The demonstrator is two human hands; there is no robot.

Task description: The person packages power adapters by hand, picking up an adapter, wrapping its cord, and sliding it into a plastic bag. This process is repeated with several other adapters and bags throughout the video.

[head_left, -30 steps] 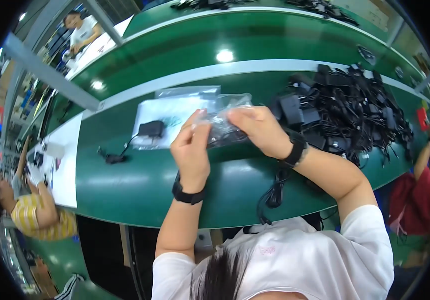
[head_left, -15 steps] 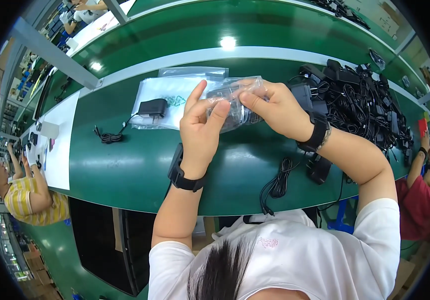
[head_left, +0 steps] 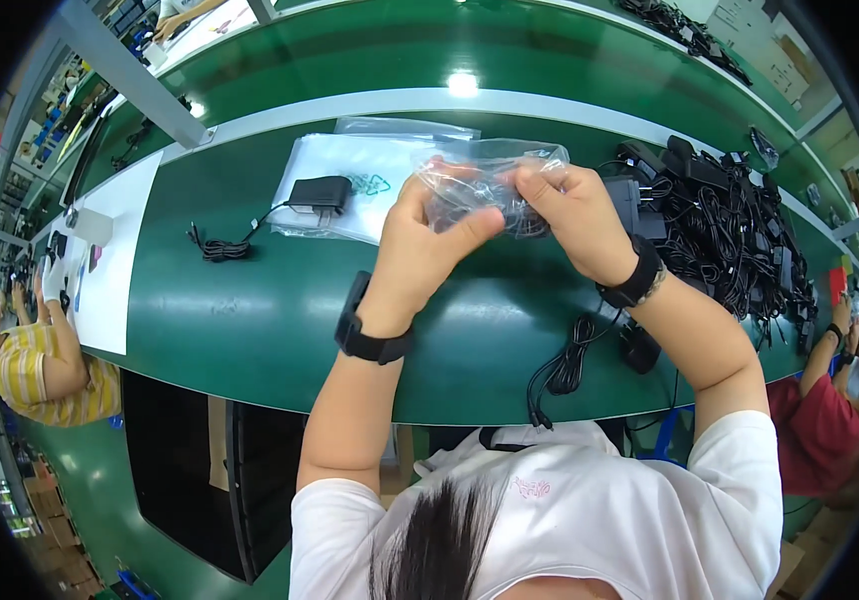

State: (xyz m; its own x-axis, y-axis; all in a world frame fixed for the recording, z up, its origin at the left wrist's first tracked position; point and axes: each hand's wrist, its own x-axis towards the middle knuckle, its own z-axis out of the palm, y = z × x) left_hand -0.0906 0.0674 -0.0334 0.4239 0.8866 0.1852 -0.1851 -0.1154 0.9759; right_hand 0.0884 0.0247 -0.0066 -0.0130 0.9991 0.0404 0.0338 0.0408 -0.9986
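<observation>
Between my two hands, above the bench, is a clear plastic bag [head_left: 485,160] with something dark inside, partly hidden by fingers and glare. My left hand [head_left: 428,235] grips the bag's left side, thumb in front and fingers behind it. At the other side my right hand [head_left: 582,220] pinches the film near its upper right part. Just left of the hands lies a stack of flat clear bags [head_left: 312,160]. A black power adapter [head_left: 322,193] rests on that stack, its coiled cable [head_left: 225,249] trailing left onto the bench.
A large heap of black adapters and cables [head_left: 725,225] covers the bench's right part. Nearer me lie another adapter [head_left: 640,346] and its bundled cable [head_left: 575,360]. A metal post [head_left: 135,75] rises at far left. One person sits at left, another at right.
The bag has moved slightly right and spread wider between my hands. My left index finger, raised before, is now down at the bag. The whole view has shifted a little.
</observation>
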